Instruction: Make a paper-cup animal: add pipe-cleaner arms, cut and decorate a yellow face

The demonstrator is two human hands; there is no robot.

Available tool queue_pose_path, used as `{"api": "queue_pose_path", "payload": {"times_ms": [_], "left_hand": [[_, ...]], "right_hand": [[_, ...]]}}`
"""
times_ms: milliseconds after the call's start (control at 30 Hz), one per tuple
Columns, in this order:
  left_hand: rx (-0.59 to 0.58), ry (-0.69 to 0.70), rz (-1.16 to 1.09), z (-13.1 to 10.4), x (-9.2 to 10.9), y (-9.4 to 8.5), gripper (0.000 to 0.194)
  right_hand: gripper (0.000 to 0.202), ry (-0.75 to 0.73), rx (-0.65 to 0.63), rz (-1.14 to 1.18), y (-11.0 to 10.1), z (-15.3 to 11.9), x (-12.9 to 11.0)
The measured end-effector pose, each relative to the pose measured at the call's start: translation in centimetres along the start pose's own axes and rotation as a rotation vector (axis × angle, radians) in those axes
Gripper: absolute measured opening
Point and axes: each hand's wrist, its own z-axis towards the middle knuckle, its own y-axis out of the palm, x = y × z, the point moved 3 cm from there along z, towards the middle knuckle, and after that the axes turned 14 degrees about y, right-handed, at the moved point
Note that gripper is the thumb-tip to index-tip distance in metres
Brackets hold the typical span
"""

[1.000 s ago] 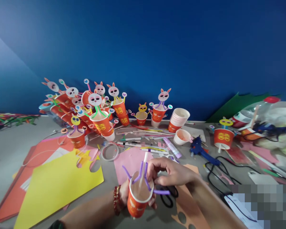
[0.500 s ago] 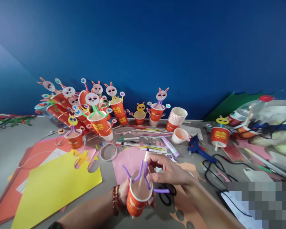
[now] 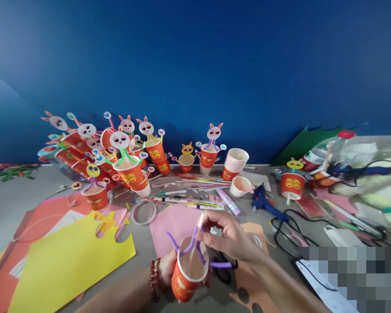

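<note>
Apparently adjusting a pale straw (image 3: 200, 220) inside a red cup (image 3: 185, 284), held low in the view, tilted, mouth toward the camera. Wrapped around the cup wall with the left hand (image 3: 167, 267); pinching near the straw's top, by the look of it, with the grip of the right hand (image 3: 226, 234). Cannot tell whether also catching one of the bent purple stems (image 3: 220, 264), set close by at the cup's mouth and side. Seems to call next for a light, straight touch on the straw, against a steady cup, without bending the stems out of shape.

Below and around, a crowded grey worktop (image 3: 6, 191): to the left, a yellow sheet (image 3: 74, 256) over red sheets (image 3: 22, 243); just beyond the hands, a pink sheet (image 3: 169, 221), with a tape roll (image 3: 132, 213) beside it. Farther back, scattered pens and sticks, rabbit-faced cups (image 3: 130, 174) crowded to the left, and a stack of cups (image 3: 236, 161). To the right, a blue glue gun (image 3: 269, 208) and dark cable. Behind everything, a plain blue wall (image 3: 195, 56).
</note>
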Motion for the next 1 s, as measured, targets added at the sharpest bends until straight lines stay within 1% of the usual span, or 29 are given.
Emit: {"api": "queue_pose_path", "payload": {"times_ms": [133,267,433,700,867,1000], "left_hand": [[0.031,0.007,0.011,0.1,-0.1,0.1,0.062],[0.056,-0.012,0.019,0.1,0.0,0.3,0.063],[0.081,-0.044,0.019,0.1,-0.1,0.1,0.057],[0.105,-0.061,0.022,-0.3,-0.2,-0.3,0.053],[0.117,-0.062,0.041,-0.1,0.0,0.2,0.055],[0.104,-0.040,0.063,0.4,0.3,1.0,0.057]], "right_hand": [[0.027,0.029,0.021,0.009,0.0,0.0,0.1],[0.025,0.054,0.010,0.033,0.1,0.0,0.3],[0.026,0.102,0.026,0.067,0.0,0.0,0.5],[0.020,0.074,0.073,0.002,0.2,-0.3,0.2],[0.025,0.084,0.081,0.053,0.3,-0.4,0.0],[0.027,0.099,0.053,0.108,0.3,-0.2,-0.1]]}}
